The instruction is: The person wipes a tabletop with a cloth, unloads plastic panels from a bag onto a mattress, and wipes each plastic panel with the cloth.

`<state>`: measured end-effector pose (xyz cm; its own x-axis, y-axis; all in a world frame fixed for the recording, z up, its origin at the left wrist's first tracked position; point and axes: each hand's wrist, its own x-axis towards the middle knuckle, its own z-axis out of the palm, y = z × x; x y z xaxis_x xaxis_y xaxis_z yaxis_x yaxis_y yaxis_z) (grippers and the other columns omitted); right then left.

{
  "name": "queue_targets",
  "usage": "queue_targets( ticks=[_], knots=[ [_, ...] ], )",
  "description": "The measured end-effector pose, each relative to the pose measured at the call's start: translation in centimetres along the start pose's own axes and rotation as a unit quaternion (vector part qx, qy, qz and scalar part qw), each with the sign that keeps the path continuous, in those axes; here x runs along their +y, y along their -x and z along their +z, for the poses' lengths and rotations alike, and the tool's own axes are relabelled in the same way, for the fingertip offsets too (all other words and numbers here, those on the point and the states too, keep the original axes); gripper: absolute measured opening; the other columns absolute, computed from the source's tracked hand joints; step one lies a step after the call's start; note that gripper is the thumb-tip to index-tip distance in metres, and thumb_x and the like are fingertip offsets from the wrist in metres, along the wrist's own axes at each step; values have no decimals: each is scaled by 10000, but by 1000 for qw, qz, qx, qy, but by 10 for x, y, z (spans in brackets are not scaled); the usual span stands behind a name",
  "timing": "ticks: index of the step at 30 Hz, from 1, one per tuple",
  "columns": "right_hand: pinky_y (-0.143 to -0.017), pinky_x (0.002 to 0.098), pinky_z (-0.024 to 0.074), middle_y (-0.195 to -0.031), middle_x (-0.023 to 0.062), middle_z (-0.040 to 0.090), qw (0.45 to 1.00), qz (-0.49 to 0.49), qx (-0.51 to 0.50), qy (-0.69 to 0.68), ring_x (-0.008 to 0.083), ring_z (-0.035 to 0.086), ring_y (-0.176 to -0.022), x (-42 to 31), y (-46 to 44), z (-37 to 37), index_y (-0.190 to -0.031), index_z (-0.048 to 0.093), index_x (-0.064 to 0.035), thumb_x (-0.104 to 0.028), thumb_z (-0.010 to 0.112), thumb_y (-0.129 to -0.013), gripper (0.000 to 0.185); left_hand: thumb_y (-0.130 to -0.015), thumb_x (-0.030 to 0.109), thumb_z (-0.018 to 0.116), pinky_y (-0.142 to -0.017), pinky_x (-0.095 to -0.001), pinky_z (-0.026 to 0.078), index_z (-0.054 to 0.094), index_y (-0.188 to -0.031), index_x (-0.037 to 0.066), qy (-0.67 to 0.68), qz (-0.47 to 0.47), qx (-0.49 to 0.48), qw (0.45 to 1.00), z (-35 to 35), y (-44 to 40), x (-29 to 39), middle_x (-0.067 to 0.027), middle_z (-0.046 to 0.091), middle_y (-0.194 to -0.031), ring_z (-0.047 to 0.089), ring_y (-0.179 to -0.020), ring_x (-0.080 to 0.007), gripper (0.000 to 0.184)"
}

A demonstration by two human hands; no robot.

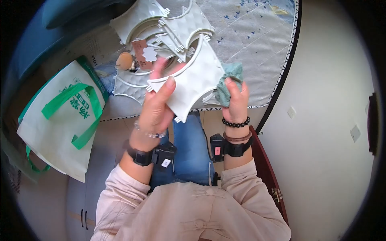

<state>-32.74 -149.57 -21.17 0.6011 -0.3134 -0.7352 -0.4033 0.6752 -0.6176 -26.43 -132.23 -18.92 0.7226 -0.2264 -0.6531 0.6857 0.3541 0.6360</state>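
A white plastic panel [193, 78] with curved-in sides, a dimpled face and small tabs at its corners is tilted in front of me. My left hand [161, 96] grips its left corner, thumb on the face and fingers behind. At the panel's right edge, my right hand [236, 94] is closed on a crumpled green cloth [228, 84], which touches the panel. Behind lie several similar white panels [140, 18], piled and overlapping. Beside them are a pinkish card [141, 54], a white flower-shaped piece [150, 54] and a round orange-tan item [125, 61].
The pile rests on a quilted, patterned bed cover [253, 44] with a dark trimmed edge. To the left stands a white and green bag [66, 116] with green handles. A white wall [325, 100] rises on the right, and grey cabinet doors [82, 201] show lower left.
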Motion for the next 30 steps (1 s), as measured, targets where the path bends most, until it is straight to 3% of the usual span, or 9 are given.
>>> queue_targets(
  ticks=[2,6,9,16,20,23,26,27,30],
  knots=[
    [-635,262,495,-970,67,567,996,-18,67,60,133,569,-815,11,6,9,-1085,501,-17,-112,549,-842,266,-892,262,483,-991,-384,349,262,-1338,45,225,-140,-42,963,3,4,-3,-150,386,-1312,402,-1201,-266,543],
    [-761,265,467,-1035,83,562,919,-250,161,260,136,550,-892,0,15,11,-1135,494,5,-107,522,-866,293,-942,240,375,-993,-330,344,343,-1289,24,167,-122,-73,976,-12,11,2,-127,431,-1277,427,-1179,-200,410],
    [-978,399,306,-1205,203,475,780,-277,-107,551,318,442,-1136,-3,27,36,-1194,469,-5,-99,559,-791,423,-937,374,340,-981,-357,357,329,-1303,45,129,-127,-79,980,-12,20,-6,-128,410,-1296,439,-1169,-225,493],
    [-995,463,272,-1267,208,429,735,-320,-215,557,357,398,-1186,56,80,70,-1167,493,-4,-227,589,-753,480,-915,520,254,-938,-347,398,280,-1353,110,272,-132,-134,944,-41,29,-14,-49,466,-1249,521,-1041,-182,600],
    [-974,468,290,-1221,195,469,693,-342,-181,609,345,425,-1153,46,52,65,-1100,524,11,-261,573,-776,426,-927,468,276,-1020,-378,295,231,-1376,116,206,-98,25,973,-21,42,-5,-72,359,-1358,389,-1210,-198,572],
    [-945,423,321,-1194,257,448,878,-179,-97,433,388,407,-1140,38,20,55,-1139,475,39,-279,486,-852,428,-939,428,269,-1032,-371,267,272,-1362,116,225,-118,-60,965,-11,52,-7,-73,325,-1381,340,-1248,-173,525],
    [-980,456,286,-1297,218,388,744,-330,-182,551,340,362,-1220,63,75,75,-1178,465,27,-272,532,-804,483,-939,428,271,-1036,-364,260,294,-1347,101,278,-145,-22,949,-29,35,-5,-74,339,-1373,338,-1251,-188,524],
    [-981,471,277,-1336,170,371,732,-308,-211,570,298,324,-1264,61,81,79,-1181,478,-7,-255,568,-767,491,-935,432,284,-1032,-355,268,325,-1327,90,439,-115,-165,876,-49,30,-18,-69,374,-1347,362,-1234,-200,523],
    [-974,468,291,-1323,184,384,697,-315,-221,605,329,361,-1229,54,59,83,-1208,472,-24,-203,541,-804,448,-931,413,316,-1025,-368,281,328,-1324,85,326,-151,-91,929,-54,48,-19,-69,395,-1329,379,-1221,-209,513]
  ],
)
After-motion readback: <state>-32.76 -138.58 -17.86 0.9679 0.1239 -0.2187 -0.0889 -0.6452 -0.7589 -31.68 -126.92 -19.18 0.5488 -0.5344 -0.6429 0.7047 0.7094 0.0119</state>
